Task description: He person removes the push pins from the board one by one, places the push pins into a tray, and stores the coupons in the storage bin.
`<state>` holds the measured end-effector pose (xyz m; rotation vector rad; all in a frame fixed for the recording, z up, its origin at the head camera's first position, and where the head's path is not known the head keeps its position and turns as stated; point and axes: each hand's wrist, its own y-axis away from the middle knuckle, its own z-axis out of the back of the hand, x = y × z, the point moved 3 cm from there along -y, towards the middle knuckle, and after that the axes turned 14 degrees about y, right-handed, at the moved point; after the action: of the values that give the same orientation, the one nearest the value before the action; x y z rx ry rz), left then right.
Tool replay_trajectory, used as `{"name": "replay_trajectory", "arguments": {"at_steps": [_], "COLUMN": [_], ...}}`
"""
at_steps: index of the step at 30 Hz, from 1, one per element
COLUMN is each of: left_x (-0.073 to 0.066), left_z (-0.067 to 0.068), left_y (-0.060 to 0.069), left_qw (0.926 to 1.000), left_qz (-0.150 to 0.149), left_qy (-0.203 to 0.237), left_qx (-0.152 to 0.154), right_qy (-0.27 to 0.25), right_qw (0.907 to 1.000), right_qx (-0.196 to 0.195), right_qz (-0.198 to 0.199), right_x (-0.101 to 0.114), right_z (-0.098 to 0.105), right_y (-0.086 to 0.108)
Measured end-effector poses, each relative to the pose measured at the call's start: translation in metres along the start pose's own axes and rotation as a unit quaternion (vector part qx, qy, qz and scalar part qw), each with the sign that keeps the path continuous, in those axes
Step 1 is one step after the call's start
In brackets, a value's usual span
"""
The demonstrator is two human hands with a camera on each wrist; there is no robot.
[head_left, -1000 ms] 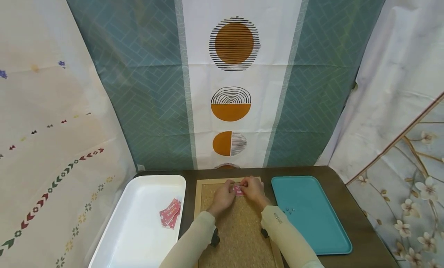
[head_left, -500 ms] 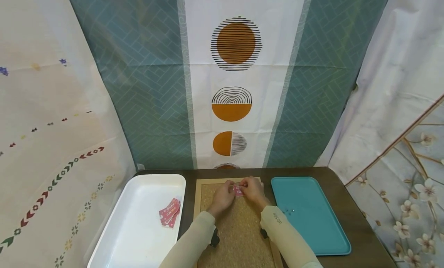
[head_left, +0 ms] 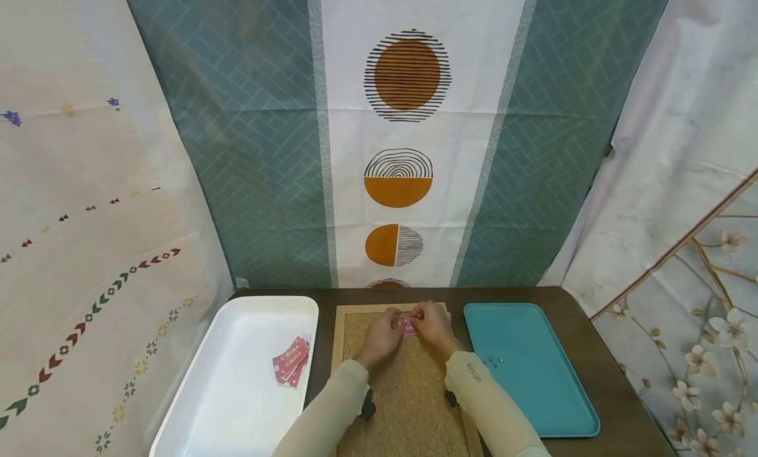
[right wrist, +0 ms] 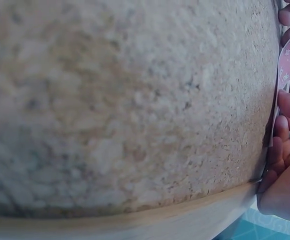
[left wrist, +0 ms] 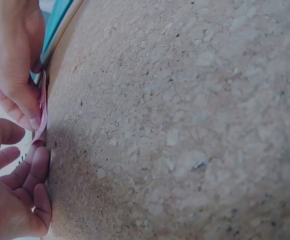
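Observation:
A pink printed coupon [head_left: 407, 324] lies against the top of a cork board [head_left: 408, 391], between both hands. My left hand [head_left: 381, 338] rests on the cork at the coupon's left edge. In the left wrist view, its fingertips [left wrist: 39, 152] touch the coupon's near end, while the thumb stays off it. My right hand [head_left: 433, 324] holds the coupon's right side with thumb and curled fingers. From the right wrist, a fingertip [right wrist: 288, 105] is seen pressed on the paper coupon [right wrist: 287, 65]. Whether something small sits between the right fingertips is hidden.
A white tray [head_left: 213, 384] on the left holds several more pink coupons [head_left: 291, 361]. To the right, a teal tray [head_left: 545, 378] contains tiny shiny pieces [head_left: 496, 361], too small to identify. A wooden frame [head_left: 339, 352] borders the cork, on a dark table [head_left: 622, 404].
Both hands stay at the coupon with hardly any visible movement. The head view has shifted slightly.

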<state>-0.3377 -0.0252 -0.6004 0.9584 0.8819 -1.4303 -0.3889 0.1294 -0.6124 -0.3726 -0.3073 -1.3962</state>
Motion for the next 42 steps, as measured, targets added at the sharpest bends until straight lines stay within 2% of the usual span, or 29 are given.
{"name": "replay_trajectory", "arguments": {"at_steps": [7,19,35,42], "left_x": [-0.0002,0.0071,0.0046,0.0036], "left_z": [-0.002,-0.0038,-0.003,-0.003], "left_y": [-0.0049,-0.005,-0.0052,-0.0047], "left_qw": [0.999,0.9994,0.9997,0.9998], "left_qz": [-0.013,-0.003,-0.004,0.006], "left_qy": [-0.04,-0.032,-0.025,-0.02], "left_qx": [0.017,0.01,0.007,0.007], "right_qy": [0.004,-0.01,-0.014,-0.018], "right_qw": [1.0,0.9997,0.9993,0.9993], "right_qx": [0.003,0.018,0.029,0.028], "right_qz": [-0.003,-0.011,-0.021,-0.017], "right_x": [-0.0013,0.0019,0.0004,0.0001], "right_z": [0.0008,0.0022,0.0014,0.0023], "right_y": [-0.0026,0.002,-0.0013,-0.0019]}}
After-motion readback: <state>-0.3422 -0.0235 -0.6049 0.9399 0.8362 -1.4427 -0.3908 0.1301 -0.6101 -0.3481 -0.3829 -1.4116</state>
